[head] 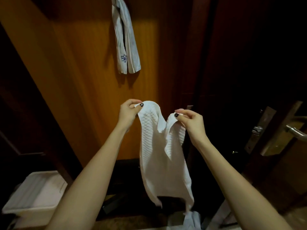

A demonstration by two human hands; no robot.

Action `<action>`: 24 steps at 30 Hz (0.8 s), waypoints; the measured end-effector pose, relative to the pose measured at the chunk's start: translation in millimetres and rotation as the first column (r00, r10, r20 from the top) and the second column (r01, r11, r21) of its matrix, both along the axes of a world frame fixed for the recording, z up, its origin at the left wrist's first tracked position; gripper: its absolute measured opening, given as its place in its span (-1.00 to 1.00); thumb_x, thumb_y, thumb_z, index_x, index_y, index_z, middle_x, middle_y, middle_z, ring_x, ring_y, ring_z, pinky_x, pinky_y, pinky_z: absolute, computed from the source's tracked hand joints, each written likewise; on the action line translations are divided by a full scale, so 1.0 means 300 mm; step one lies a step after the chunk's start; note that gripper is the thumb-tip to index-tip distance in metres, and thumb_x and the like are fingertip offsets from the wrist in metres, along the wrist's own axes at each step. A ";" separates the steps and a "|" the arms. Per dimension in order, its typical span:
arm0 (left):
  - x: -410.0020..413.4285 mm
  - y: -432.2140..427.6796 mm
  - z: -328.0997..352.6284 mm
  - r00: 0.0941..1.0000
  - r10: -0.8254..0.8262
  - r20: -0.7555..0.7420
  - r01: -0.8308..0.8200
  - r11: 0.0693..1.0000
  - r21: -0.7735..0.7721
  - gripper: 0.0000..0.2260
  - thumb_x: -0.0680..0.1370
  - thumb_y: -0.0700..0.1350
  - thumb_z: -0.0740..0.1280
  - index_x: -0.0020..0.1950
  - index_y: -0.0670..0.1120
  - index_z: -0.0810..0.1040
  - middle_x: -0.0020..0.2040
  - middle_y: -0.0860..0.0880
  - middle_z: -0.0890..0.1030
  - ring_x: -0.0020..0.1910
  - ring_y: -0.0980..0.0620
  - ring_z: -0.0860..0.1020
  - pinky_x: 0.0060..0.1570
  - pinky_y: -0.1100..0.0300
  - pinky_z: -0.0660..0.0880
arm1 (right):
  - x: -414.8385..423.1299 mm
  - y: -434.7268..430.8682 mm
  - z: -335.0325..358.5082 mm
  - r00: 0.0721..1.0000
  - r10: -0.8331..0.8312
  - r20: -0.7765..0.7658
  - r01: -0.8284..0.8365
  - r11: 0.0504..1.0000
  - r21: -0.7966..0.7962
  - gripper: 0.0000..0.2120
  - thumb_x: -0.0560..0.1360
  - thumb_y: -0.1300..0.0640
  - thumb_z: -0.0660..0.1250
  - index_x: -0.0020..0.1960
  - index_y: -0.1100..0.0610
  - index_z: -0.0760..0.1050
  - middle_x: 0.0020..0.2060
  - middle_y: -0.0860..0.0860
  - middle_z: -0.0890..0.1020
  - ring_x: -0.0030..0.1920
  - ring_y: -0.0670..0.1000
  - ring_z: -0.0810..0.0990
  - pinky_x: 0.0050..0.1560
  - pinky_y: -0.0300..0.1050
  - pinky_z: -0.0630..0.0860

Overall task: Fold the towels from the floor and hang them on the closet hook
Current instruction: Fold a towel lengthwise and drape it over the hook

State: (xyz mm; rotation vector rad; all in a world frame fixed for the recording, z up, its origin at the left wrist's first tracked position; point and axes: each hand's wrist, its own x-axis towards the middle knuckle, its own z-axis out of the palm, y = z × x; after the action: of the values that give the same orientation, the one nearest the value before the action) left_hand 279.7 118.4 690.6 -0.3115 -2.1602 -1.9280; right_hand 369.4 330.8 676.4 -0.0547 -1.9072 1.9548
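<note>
A: Where is the white waffle-textured cloth towel (159, 163)?
B: Held up before the orange-brown wooden closet panel (79, 72), below a pale folded towel with blue embroidery (126, 42).
A: The fingers?
B: The left hand (127, 112) and right hand (191, 122) each pinch a top corner between thumb and fingers.

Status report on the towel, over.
Hands: left hand and right hand pinch top corners of white waffle-textured towel, hanging open. Above, pale embroidered towel already hung. Nothing between.
</note>
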 end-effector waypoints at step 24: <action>0.140 0.065 0.230 0.911 -0.397 -0.116 0.379 0.914 -0.146 -0.80 0.38 -0.14 0.54 -0.07 0.08 0.66 -0.12 0.13 0.69 -0.13 0.23 0.62 -0.22 0.38 0.50 | 0.041 -0.079 0.217 0.795 -0.280 -0.539 0.583 0.599 0.548 -0.78 0.48 0.10 0.46 -0.27 0.18 0.54 -0.44 -0.01 0.57 -0.41 0.00 0.54 -0.40 -0.02 0.47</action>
State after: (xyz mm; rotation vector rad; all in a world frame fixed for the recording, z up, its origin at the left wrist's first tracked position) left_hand 321.6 137.9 759.5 -0.9400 -2.2516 -1.8907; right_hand 381.6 307.0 741.4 0.0769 -1.9619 0.7479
